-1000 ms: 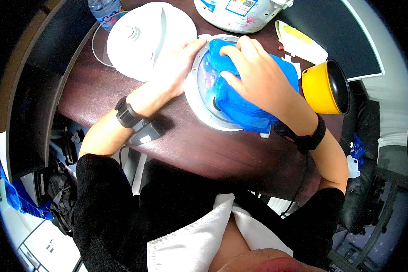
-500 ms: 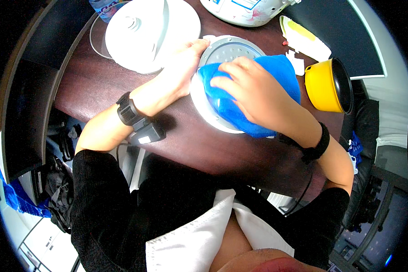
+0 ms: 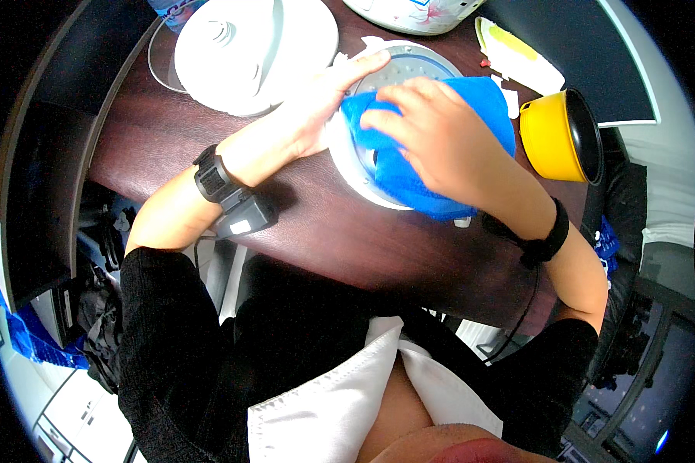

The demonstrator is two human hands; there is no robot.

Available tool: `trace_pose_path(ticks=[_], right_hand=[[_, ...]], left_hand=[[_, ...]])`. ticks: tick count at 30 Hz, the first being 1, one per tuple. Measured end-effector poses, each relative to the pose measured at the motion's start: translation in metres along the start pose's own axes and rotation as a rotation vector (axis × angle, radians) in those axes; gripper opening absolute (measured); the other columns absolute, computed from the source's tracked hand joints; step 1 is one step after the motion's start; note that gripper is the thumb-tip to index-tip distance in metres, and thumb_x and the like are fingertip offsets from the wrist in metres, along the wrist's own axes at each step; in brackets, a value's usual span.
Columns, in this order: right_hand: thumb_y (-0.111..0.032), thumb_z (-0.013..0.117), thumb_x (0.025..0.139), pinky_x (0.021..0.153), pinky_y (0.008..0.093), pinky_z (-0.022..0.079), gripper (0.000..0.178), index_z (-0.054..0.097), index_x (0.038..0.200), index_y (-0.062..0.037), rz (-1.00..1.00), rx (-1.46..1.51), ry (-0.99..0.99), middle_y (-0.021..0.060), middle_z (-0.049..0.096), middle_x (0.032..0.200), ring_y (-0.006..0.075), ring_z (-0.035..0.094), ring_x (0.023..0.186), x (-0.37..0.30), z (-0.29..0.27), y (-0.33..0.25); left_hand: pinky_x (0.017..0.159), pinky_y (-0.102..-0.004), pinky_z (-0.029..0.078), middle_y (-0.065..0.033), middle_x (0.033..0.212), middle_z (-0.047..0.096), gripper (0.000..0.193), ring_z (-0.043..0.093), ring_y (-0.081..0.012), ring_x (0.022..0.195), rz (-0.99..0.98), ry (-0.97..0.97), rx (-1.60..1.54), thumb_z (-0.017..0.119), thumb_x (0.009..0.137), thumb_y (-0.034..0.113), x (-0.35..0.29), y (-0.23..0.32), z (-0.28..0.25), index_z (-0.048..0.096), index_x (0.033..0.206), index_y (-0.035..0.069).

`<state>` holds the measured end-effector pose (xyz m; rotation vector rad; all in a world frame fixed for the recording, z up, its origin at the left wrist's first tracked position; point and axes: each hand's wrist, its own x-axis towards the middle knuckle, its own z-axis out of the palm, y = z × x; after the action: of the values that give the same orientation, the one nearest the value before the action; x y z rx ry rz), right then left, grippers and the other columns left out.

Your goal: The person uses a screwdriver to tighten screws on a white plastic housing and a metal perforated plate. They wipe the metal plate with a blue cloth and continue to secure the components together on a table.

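A round white lid (image 3: 349, 164) with a grey, dimpled inner plate (image 3: 398, 71) sits at the table's far middle. At its left rim, my left hand (image 3: 313, 109) holds it, the thumb reaching over the top edge and the other fingers mostly hidden. A bright blue cloth (image 3: 483, 112) covers the lid's right and near parts. My right hand (image 3: 444, 143) presses on the cloth with bent fingers gripping its left part. Most of the plate lies hidden beneath the cloth and hand.
Left of the lid stands a large white round piece (image 3: 232, 58) with a knob, beside a clear round rim. A white flowered appliance (image 3: 417, 15) is at the back. To the right are a yellow pot (image 3: 548, 137) with a dark inside and a white-and-yellow packet (image 3: 521, 58).
The lid, cloth and both hands sit slightly higher in the picture. My left thumb has come further over the lid's rim. The cloth's folds have shifted under my right hand.
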<state>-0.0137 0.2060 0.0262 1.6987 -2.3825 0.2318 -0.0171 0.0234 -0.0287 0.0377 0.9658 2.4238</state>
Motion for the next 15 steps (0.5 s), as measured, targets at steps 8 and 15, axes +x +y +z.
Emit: trace_pose_path(ticks=[8, 15], right_hand=[[-0.009, 0.052, 0.077, 0.084, 0.0385, 0.043, 0.033, 0.057, 0.110, -0.0072, 0.010, 0.008, 0.041, 0.0121, 0.056, 0.104, 0.0293, 0.054, 0.096, 0.004, 0.005, 0.001], [-0.016, 0.054, 0.074, 0.078, 0.0342, 0.044, 0.028, 0.063, 0.098, -0.0026, -0.118, 0.002, -0.077, 0.0081, 0.059, 0.092, 0.0244, 0.054, 0.090, -0.001, -0.004, -0.016]], left_hand=[[0.082, -0.0324, 0.052, -0.0095, 0.106, 0.063, 0.036, 0.063, -0.0167, 0.091, -0.060, 0.039, -0.115, 0.047, 0.096, 0.034, 0.001, -0.005, -0.006, 0.055, 0.115, 0.004], [0.084, -0.0340, 0.052, -0.0129, 0.108, 0.064, 0.037, 0.063, -0.0195, 0.094, -0.042, 0.052, -0.094, 0.047, 0.095, 0.033, 0.007, -0.009, -0.006, 0.056, 0.115, 0.002]])
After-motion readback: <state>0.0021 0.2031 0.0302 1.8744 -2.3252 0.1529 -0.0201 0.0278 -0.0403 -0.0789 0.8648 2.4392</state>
